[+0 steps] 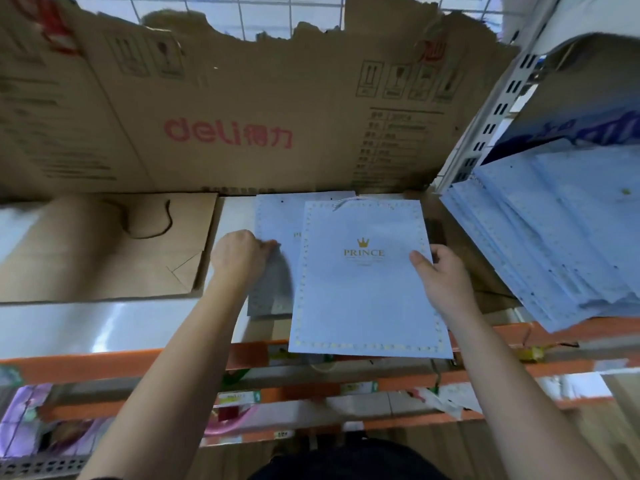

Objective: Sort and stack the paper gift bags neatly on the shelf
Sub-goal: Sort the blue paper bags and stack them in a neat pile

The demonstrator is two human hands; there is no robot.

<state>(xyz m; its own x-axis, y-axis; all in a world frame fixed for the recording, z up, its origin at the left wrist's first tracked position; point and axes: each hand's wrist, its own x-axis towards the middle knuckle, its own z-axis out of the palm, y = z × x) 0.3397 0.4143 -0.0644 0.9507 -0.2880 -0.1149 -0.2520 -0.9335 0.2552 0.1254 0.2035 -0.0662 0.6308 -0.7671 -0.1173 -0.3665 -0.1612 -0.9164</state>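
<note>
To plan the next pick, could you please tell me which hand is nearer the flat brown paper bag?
Left. The left hand is just right of the brown bag, pinching a pale blue bag; the right hand is farther right, holding the PRINCE bag.

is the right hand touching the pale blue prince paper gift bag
Touching. The head view shows the right hand gripping the pale blue PRINCE paper gift bag at its right edge, thumb pressed on the front face.

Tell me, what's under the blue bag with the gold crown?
Another blue bag lies under it, peeking out on the left, where the left hand pinches its edge. The crown bag, held by the right hand, covers the rest, so anything deeper is hidden.
</note>
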